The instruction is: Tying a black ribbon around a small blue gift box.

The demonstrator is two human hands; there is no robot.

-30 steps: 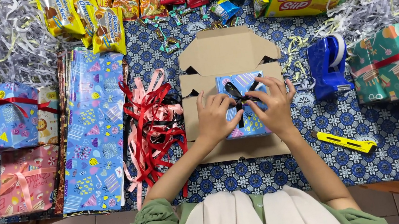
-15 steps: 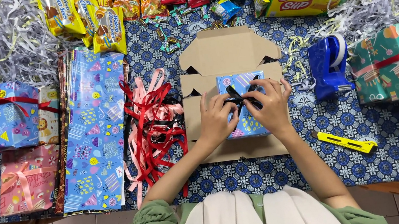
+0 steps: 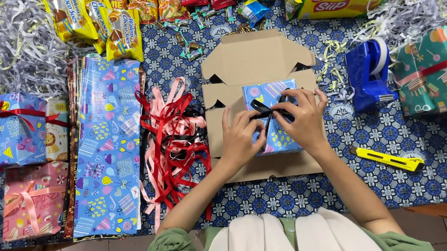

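Note:
A small gift box in blue patterned paper (image 3: 269, 93) rests on a flattened cardboard box (image 3: 252, 60) in the middle of the table. A black ribbon (image 3: 265, 109) crosses its top in a bow. My left hand (image 3: 241, 137) pinches the ribbon on the left side of the knot. My right hand (image 3: 302, 119) pinches it on the right side, fingers bent over the gift's right edge. Both hands cover the lower half of the gift.
A tangle of red and pink ribbons (image 3: 170, 141) lies left of the cardboard, beside wrapping paper sheets (image 3: 104, 148). Wrapped gifts sit at left (image 3: 5, 130) and right (image 3: 443, 68). A blue tape dispenser (image 3: 366, 73), a yellow utility knife (image 3: 385, 158), snack packets (image 3: 159, 0) and shredded paper (image 3: 2, 46) surround them.
Both hands shifted slightly along the black ribbon, from pressing on the knot to pinching the bow's loops and drawing them apart. The gift stays in place.

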